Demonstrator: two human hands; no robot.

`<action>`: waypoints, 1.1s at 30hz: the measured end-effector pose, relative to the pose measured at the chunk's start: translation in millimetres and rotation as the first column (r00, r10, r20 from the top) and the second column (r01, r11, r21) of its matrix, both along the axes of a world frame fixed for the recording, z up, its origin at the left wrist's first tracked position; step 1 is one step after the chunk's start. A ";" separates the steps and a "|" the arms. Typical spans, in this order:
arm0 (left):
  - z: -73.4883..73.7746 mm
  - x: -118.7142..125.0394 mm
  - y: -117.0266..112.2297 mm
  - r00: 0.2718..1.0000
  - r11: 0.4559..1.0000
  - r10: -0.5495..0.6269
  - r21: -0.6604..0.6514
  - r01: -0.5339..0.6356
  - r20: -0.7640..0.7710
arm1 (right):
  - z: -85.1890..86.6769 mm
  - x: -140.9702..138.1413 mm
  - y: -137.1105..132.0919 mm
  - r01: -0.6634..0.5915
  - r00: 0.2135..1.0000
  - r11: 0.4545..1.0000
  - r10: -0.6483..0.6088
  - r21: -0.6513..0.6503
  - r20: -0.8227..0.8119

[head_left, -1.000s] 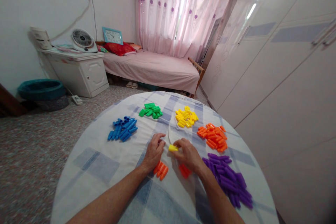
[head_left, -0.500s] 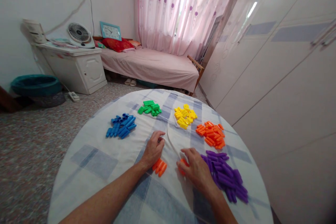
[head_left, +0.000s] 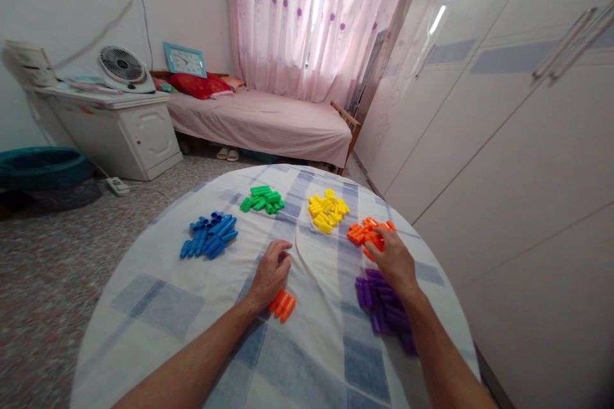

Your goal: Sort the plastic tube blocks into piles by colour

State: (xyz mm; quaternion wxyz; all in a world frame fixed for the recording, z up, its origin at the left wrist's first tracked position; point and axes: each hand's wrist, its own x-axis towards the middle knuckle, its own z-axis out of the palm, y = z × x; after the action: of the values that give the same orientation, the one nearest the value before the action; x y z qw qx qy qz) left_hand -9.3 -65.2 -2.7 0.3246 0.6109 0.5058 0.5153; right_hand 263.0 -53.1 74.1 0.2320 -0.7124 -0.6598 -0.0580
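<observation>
My left hand (head_left: 272,273) rests on the cloth with its fingers loosely bent and apart, nothing in them. Beside its wrist lie several short orange plastic caps (head_left: 283,305) in a row, partly hidden by the hand. My right hand (head_left: 396,259) reaches over the pile of orange plastic caps (head_left: 362,233). Its thumb and fingers are bent around orange caps at the near side of that pile, and the hand covers part of them. Just below my right forearm is a heap of purple plastic caps (head_left: 384,307), partly covered by the arm.
On the round table with its checked cloth (head_left: 316,358) lie piles of blue caps (head_left: 210,235), green caps (head_left: 263,199) and yellow caps (head_left: 328,211). Beyond stand a bed (head_left: 268,121), a cabinet (head_left: 148,134) and a fan (head_left: 123,67). A wardrobe (head_left: 503,160) runs along the right.
My right hand has moved from the table's middle forward and right to the orange pile. The orange caps under it before are gone from there. The view has turned slightly right.
</observation>
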 end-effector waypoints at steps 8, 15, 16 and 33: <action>0.9 0.5 -0.3 1.000 1.000 -0.013 0.003 0.013 -0.003 | -10.5 44.1 42.4 0.178 0.984 0.973 -0.179 -0.145 0.008; -0.8 1.2 -0.1 0.998 0.998 -0.005 -0.056 0.008 0.063 | -8.4 -20.5 -6.7 -0.213 0.963 0.976 0.199 -0.056 -0.183; -0.4 1.2 -0.4 0.995 0.997 -0.001 -0.080 0.009 0.096 | -8.7 -38.1 -20.5 -0.380 0.900 0.919 0.341 -0.107 -0.272; 7.4 -3.4 0.2 0.971 0.982 0.085 -0.183 -0.044 0.225 | -27.9 -109.7 -61.3 -0.509 0.853 0.851 0.479 -0.126 -0.206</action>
State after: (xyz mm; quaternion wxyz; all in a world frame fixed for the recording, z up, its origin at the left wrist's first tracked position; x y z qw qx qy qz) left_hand -12.7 -65.1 4.7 0.4173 0.4987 0.5279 0.5464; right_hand 153.2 -114.4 46.2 0.2296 -0.5381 -0.8018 0.1221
